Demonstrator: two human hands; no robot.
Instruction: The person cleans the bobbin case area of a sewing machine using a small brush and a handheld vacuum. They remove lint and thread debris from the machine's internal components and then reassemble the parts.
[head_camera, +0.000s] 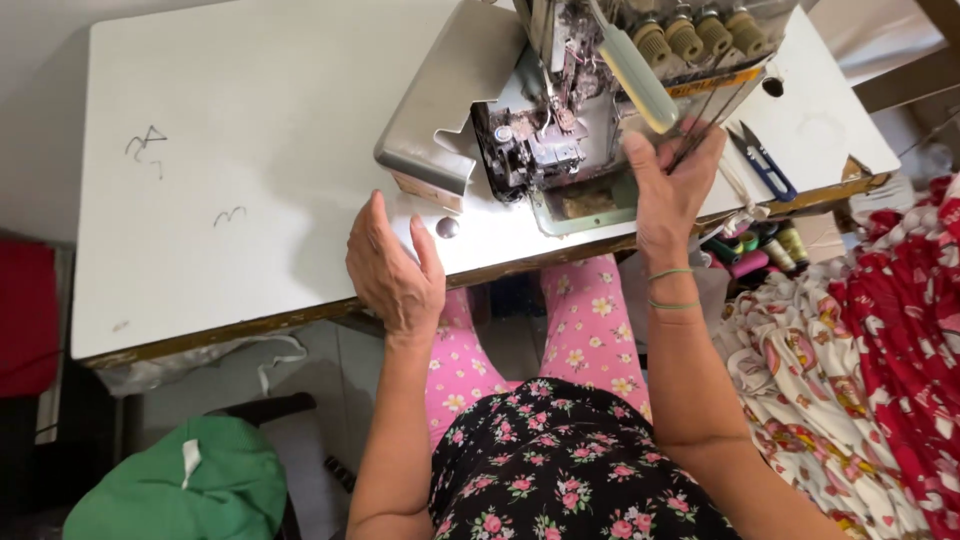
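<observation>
The white surface carries an overlock sewing machine at its far edge, its metal cover swung open and lint-caked parts exposed. It looks heavy and rigid, best steadied by the casing, not the fine loopers. A yellow label strip runs below the thread knobs. The right hand closes on a pale-handled brush, light and stiff. The left hand rests open and empty at the near edge. Blue thread snips lie beside the machine.

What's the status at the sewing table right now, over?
Right hand grips a pale-handled brush at the opened overlock machine. Left hand open, empty, at the table edge. Blue snips lie clear.
</observation>
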